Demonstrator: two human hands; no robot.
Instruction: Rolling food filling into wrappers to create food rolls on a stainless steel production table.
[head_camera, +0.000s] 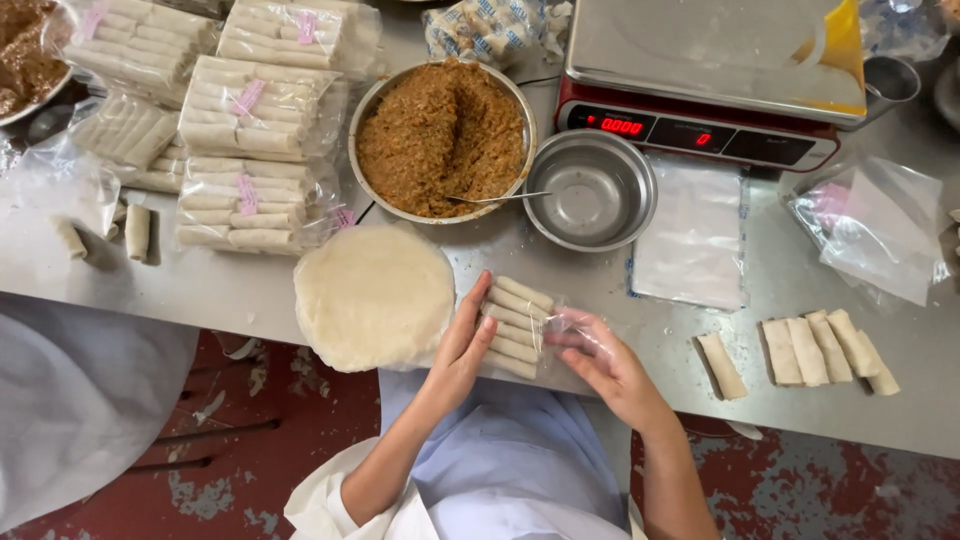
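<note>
Landmark: the big round bowl of brown filling (441, 138), a spoon lying in it, on the grey metal surface (250, 285)
Left hand (462, 345): fingers straight and together, pressed flat against the left side of a row of pale rolls (516, 327), nearer the person than the bowl
Right hand (600, 355): fingers curled, pinching the clear plastic bag (556, 318) that wraps the right end of those rolls
Rolls in hand: stacked side by side, lying on the surface edge, straight below the bowl and slightly right
Wrapper stack (373, 295): round, pale sheets, just below the bowl's left half, overhanging the surface edge, close beside the left hand
Empty steel bowl (591, 189): touching the filling bowl on its right
Scale (710, 75): red-fronted with a steel tray, up and right of the bowl
Packed bags of rolls (255, 155): piled left of the bowl
Loose rolls (825, 350): a small row far right and below the bowl, well apart from both hands
Flat empty bags (692, 235): right of the steel bowl
</note>
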